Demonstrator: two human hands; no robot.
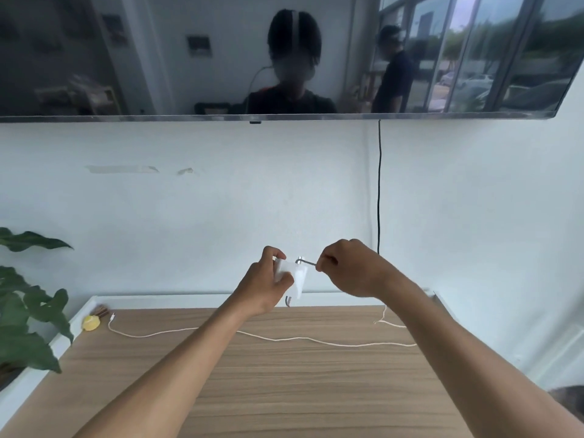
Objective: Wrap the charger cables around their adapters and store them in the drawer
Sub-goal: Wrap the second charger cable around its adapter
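Two hands are raised close together above the far edge of the desk (284,390), both occupied. Your left hand (265,279) grips the white adapter (297,276): thumb across its near face, fingers curled round the back. The adapter is tilted, with its lower end pointing down toward the desk. A small grey curved piece shows under that lower end, too small to identify.

Your right hand (350,270) is just beside it, knuckles up. Thumb and forefinger pinch a thin grey connector (305,261) whose tip meets the adapter's top corner. Whether it is seated in the adapter or only touching it, you cannot tell.

One pale cable (284,339) lies loose on the desk, not wrapped. Its small plug end sits near the far-left corner. From there the line sags toward you, runs right across the wood beneath both forearms and reaches the right edge. A second short stretch shows near the far-right corner, rising toward the back edge. Your right arm hides whether this cable joins the connector you are pinching.

Far-left corner: a small yellow object (91,323), with a brown item (100,311) just behind it. Plant (28,327) leaves hang over the desk's left edge. Behind is a white wall (221,200) with a dark television (189,58) mounted above, and a black cord (379,184) drops from it straight down behind your right hand
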